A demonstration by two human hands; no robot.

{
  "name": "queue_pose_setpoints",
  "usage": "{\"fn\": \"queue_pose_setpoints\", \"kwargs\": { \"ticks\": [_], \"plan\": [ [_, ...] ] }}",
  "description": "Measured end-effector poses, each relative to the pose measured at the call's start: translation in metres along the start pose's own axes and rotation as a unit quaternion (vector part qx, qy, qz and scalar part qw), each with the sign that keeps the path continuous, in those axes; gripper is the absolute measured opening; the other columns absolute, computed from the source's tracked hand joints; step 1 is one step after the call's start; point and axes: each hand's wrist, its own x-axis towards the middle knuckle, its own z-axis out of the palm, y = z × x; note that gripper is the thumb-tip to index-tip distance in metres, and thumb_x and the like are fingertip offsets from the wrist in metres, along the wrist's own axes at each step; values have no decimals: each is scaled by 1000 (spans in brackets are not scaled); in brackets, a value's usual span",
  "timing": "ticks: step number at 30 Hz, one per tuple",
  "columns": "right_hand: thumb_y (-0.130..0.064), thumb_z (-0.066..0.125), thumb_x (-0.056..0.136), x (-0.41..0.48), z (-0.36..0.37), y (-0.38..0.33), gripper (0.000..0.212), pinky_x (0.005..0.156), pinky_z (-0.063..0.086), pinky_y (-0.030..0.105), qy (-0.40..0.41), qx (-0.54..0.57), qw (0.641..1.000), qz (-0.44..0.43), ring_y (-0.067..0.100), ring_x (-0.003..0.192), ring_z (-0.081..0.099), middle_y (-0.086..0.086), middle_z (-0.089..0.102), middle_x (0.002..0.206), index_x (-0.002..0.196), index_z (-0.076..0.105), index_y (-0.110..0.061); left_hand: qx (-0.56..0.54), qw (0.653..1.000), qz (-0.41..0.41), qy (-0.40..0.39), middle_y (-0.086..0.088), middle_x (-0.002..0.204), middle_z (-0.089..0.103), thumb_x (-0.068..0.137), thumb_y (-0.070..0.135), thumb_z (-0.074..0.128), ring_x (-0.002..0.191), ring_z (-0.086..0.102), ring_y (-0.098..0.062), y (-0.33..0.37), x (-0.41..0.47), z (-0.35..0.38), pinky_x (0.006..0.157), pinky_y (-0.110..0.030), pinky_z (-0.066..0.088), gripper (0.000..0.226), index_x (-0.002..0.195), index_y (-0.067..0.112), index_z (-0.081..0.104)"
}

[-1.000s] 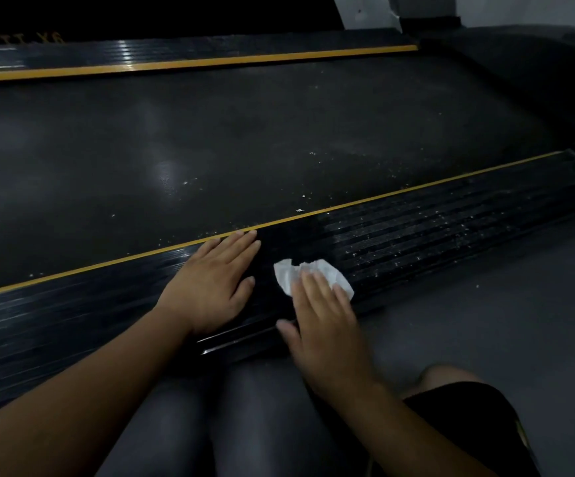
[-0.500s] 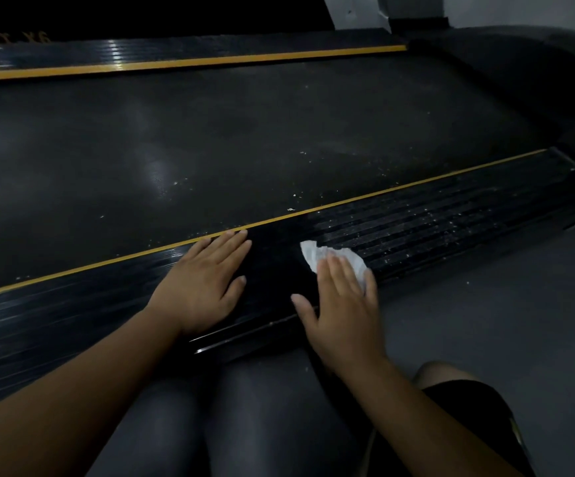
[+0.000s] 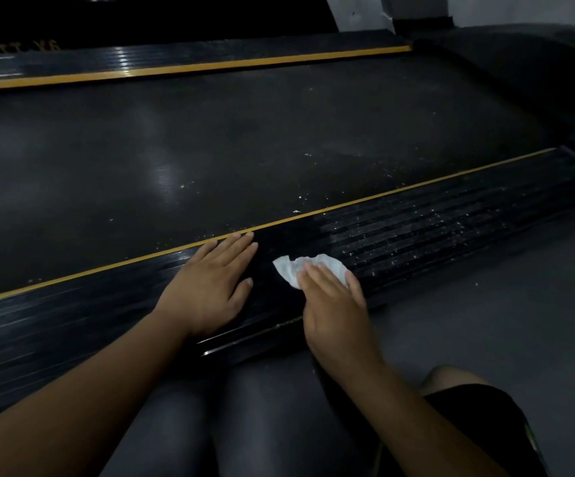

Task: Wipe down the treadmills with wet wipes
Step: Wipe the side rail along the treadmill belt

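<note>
Side rail point(image 3: 451, 228), near its outer edge: right hand point(image 3: 336, 311) presses wet wipe point(image 3: 324, 263).

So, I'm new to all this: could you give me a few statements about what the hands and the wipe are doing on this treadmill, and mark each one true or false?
1. The right hand presses a white wipe onto the ribbed side rail. True.
2. The left hand holds a second wipe. False: it rests flat on the side rail and holds nothing.
3. Pale specks dot the side rail to the right of the wipe. True.
4. The wipe lies on the running belt. False: it lies on the side rail, on the near side of the yellow stripe that borders the running belt.
</note>
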Motion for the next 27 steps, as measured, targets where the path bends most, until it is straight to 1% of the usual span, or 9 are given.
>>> {"fn": "queue_pose_setpoints", "kwargs": {
  "ticks": [2, 4, 10, 13, 16, 18, 21, 24, 27],
  "plan": [
    [-5, 48, 91, 2, -5, 11, 38, 105, 46, 46, 43, 22, 999, -7, 21, 124, 57, 0, 65, 128, 120, 70, -17, -2, 1000, 0, 3, 5, 167, 11, 92, 55, 11, 152, 2, -6, 0, 0, 0, 121, -26, -3, 76, 160, 21, 22],
    [0, 64, 89, 6, -11, 18, 28, 79, 56, 44, 60, 24, 998, 9, 26, 99, 62, 1, 66, 106, 109, 74, -15, -1, 1000, 1, 3, 5, 167, 12, 93, 54, 12, 153, 4, -7, 0, 0, 1, 121, -26, -3, 76, 160, 21, 23],
    [-9, 55, 100, 41, -21, 10, 30, 60, 42, 30, 60, 42, 997, 39, 19, 80, 54, -1, 48, 91, 129, 62, -15, 3, 1000, 3, 3, 3, 166, 16, 93, 53, 15, 154, 10, -10, 0, 1, 0, 123, -30, 2, 75, 159, 19, 26],
    [-11, 51, 100, 40, -14, -8, 24, 67, 45, 30, 19, 16, 998, 53, 21, 92, 56, 3, 53, 104, 122, 62, -10, 4, 1000, 3, 1, 4, 167, 15, 93, 54, 14, 154, 9, -10, 0, 1, -1, 124, -30, 2, 76, 160, 19, 25],
    [-14, 36, 95, 17, -13, -20, 42, 83, 52, 37, -16, 10, 1000, 19, 24, 101, 55, 5, 55, 119, 129, 58, -9, 3, 1000, 4, -1, 4, 167, 14, 92, 54, 13, 154, 9, -10, 0, 1, -1, 123, -30, 1, 76, 160, 20, 24],
    [-16, 33, 92, 3, -17, -10, 47, 82, 54, 38, -29, 32, 999, -9, 25, 98, 58, 6, 58, 118, 129, 60, -10, 2, 1000, 4, 2, 3, 167, 15, 93, 54, 14, 154, 10, -10, -1, 1, 0, 124, -31, 3, 75, 159, 20, 25],
    [-8, 58, 95, 15, -25, 14, 38, 81, 54, 41, -19, 62, 997, 34, 26, 99, 60, 7, 63, 110, 133, 62, -12, 4, 1000, 6, 2, 3, 167, 15, 94, 53, 15, 154, 10, -10, -2, 1, 1, 124, -32, 4, 74, 159, 20, 26],
    [-17, 66, 95, 39, -26, 21, 43, 92, 49, 41, -6, 72, 993, 94, 23, 107, 58, 5, 66, 112, 137, 60, -15, 5, 1000, 5, 2, 3, 166, 17, 94, 53, 16, 153, 11, -10, -1, 1, 1, 124, -33, 6, 74, 159, 19, 27],
    [-16, 67, 93, 45, -16, 18, 14, 86, 51, 44, 43, 30, 995, 79, 26, 104, 58, 6, 65, 108, 105, 74, -14, 4, 1000, 4, 2, 3, 166, 17, 95, 53, 17, 153, 11, -10, -1, 1, 0, 124, -32, 6, 73, 159, 19, 27]
  ]
}}
